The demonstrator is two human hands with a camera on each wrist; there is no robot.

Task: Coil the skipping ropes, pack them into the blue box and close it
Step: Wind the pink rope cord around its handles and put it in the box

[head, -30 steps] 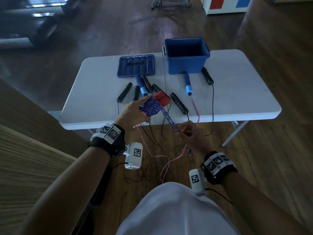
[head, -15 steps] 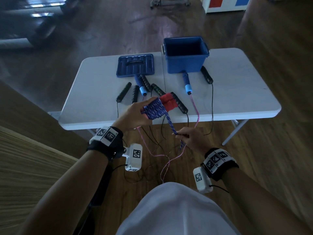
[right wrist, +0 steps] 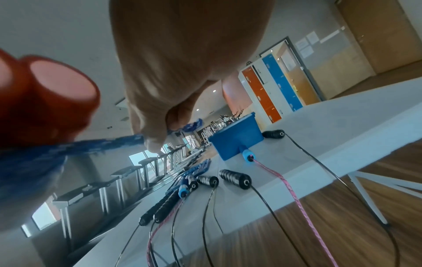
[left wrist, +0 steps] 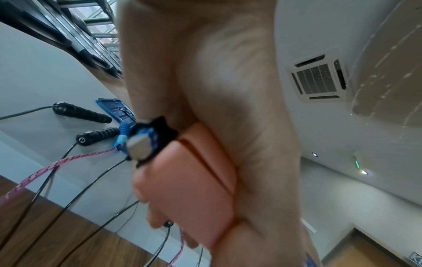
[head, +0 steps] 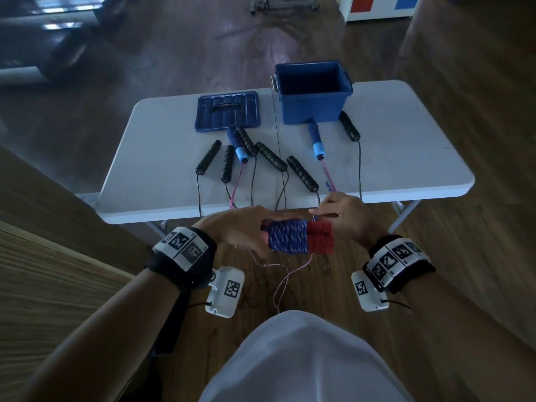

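Just in front of the table's near edge, my left hand (head: 243, 230) grips a pair of red handles (head: 320, 237) with blue patterned rope (head: 287, 237) wound around them. My right hand (head: 327, 216) is at the bundle's right end and pinches the rope's free end. In the right wrist view the fingers (right wrist: 150, 133) pinch the blue rope (right wrist: 109, 142) beside the red handle ends (right wrist: 57, 94). In the left wrist view the palm wraps the red handles (left wrist: 194, 180). The open blue box (head: 313, 94) stands at the back of the table, with its lid (head: 227, 111) lying to its left.
On the white folding table (head: 420, 169) lie several black-handled ropes (head: 301, 172) and a pink rope with blue handles (head: 316, 139). Their cords hang over the front edge onto the wooden floor at my feet. Lockers (right wrist: 271, 86) stand far behind.
My right hand rose from below the bundle to its right end, and the loose blue rope is now wound in. The bundle has come lower and nearer my body.
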